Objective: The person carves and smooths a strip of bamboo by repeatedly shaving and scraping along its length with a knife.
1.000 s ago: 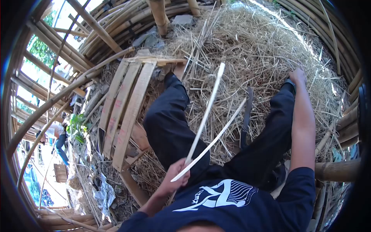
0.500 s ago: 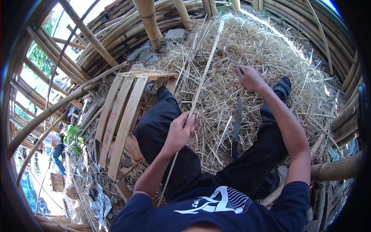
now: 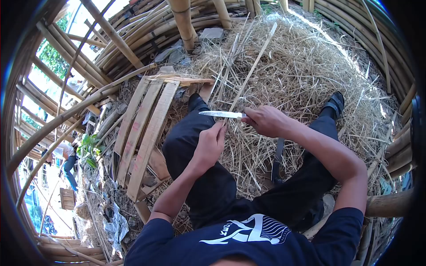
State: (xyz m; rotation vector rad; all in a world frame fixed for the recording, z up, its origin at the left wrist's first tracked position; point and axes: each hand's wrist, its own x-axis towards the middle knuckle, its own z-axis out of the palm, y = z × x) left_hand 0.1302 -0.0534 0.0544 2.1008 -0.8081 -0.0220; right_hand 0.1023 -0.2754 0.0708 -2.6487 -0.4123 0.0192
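Note:
A long, thin bamboo strip (image 3: pixel 255 64) slants away from me over the straw. Its near part is pinched in my left hand (image 3: pixel 209 145), in front of my left knee. My right hand (image 3: pixel 267 120) is closed around the handle of a knife (image 3: pixel 219 114). The pale blade points left and lies across the strip just beyond my left fingers; whether it is cutting in, I cannot tell. On the ground between my legs lies a dark, long-bladed tool (image 3: pixel 278 155), touched by neither hand.
Straw-like shavings (image 3: pixel 301 75) cover the ground ahead. A wooden slatted pallet (image 3: pixel 148 139) stands by my left leg. Bamboo poles (image 3: pixel 182 22) rise in front, with stacked bamboo (image 3: pixel 355 31) along the right. Another person (image 3: pixel 68 164) is bent over at far left.
My right hand has come back and left, bringing the knife from the far right to the bamboo strip. My left hand still holds the strip. The whole view has shifted slightly.

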